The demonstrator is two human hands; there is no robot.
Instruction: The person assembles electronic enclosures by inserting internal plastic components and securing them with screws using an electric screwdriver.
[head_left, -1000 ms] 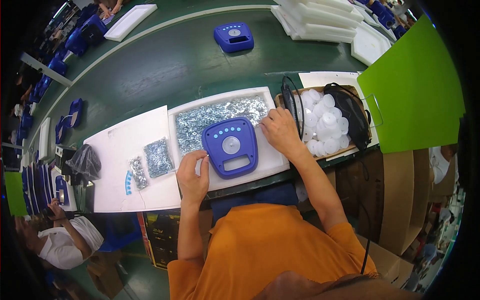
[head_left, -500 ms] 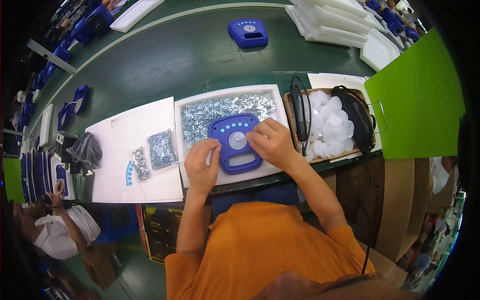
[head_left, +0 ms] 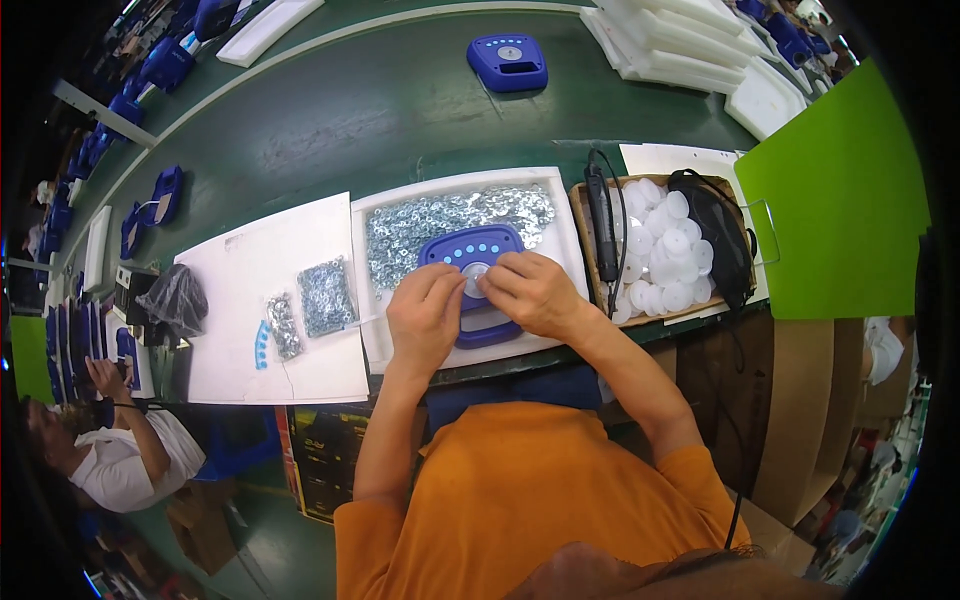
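Blue panel (head_left: 470,258) lies over our white tray (head_left: 573,250) of small metal pieces (head_left: 400,240). Yellow lettering marks a dark carton (head_left: 325,455) below. Our left hand (head_left: 424,310) has come in from the panel's edge to its central disc (head_left: 474,272), opposite our right hand (head_left: 532,295); both pinch nearly closed, though we cannot tell what they grip. Beside us, a cardboard box (head_left: 580,218) holds white discs (head_left: 665,250).
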